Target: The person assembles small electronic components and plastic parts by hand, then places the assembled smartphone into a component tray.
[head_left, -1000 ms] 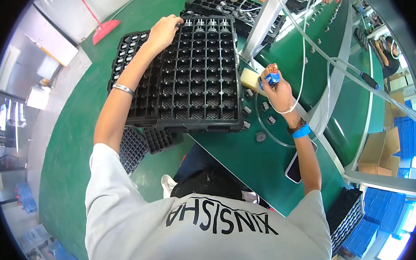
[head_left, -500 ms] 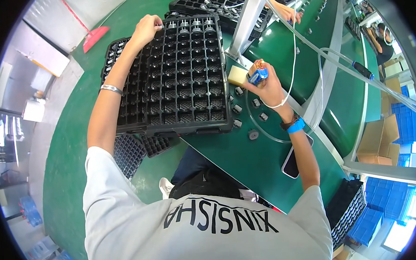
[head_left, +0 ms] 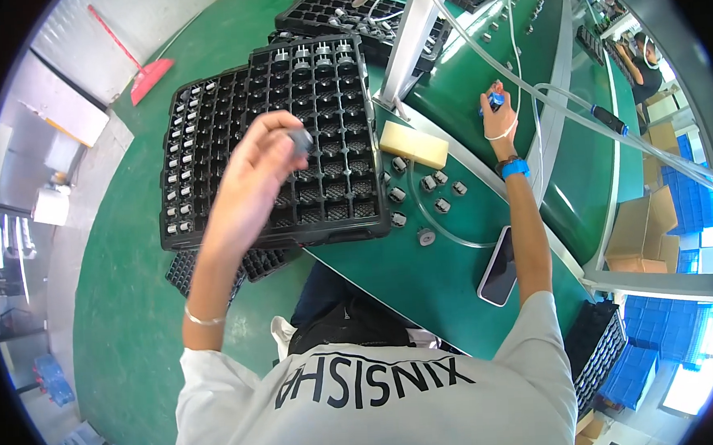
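My left hand (head_left: 257, 167) is raised over the black compartment trays, fingers closed round a small grey round part (head_left: 299, 140), slightly blurred. Beneath it, the upper tray (head_left: 309, 235) has several small metal parts with upright pins (head_left: 323, 55) in its far rows; many pockets nearer me show only their textured bottoms. A second black tray (head_left: 166, 232) sits at its left, with silvery parts in its pockets. Over the green conveyor belt, my right hand (head_left: 499, 118) is closed on a small blue object (head_left: 495, 100), mostly hidden by the fingers.
A yellow sponge-like block (head_left: 414, 144), several small metal parts (head_left: 442, 206) and a phone (head_left: 497, 267) lie on the green tabletop (head_left: 391, 273). A metal post (head_left: 408, 46) and hanging tubes (head_left: 527, 89) stand between table and belt. More loaded trays (head_left: 345, 12) lie beyond.
My left hand has come from the tray's far edge back toward me, with the grey part. My right hand has moved away rightward over the belt, leaving the yellow block in full view.
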`<control>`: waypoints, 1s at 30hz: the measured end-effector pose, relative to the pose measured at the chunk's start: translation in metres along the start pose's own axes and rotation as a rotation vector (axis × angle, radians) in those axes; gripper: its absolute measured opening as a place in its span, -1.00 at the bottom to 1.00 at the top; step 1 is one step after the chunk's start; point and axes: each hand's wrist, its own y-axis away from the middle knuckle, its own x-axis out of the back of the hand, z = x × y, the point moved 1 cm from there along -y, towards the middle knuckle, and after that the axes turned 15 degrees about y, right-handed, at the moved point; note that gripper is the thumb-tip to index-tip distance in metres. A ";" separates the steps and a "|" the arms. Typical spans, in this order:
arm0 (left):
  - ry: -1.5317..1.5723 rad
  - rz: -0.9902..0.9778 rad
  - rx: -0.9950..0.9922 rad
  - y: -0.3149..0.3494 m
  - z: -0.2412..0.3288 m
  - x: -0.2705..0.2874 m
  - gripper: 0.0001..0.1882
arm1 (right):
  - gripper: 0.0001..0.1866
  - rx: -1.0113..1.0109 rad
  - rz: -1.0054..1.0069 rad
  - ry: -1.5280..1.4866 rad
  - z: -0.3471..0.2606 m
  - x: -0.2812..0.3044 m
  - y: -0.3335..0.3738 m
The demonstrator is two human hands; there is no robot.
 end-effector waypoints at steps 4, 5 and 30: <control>0.063 0.011 -0.064 0.028 -0.024 -0.025 -0.76 | -0.60 -0.012 -0.032 -0.020 -0.003 0.004 -0.002; 0.092 -0.017 -0.079 0.030 -0.030 -0.030 -0.76 | -0.63 0.000 -0.010 0.035 -0.001 0.009 -0.002; -0.304 -0.133 -0.401 0.017 -0.041 -0.059 -0.60 | -0.50 -0.209 -0.761 -1.343 -0.143 0.150 0.126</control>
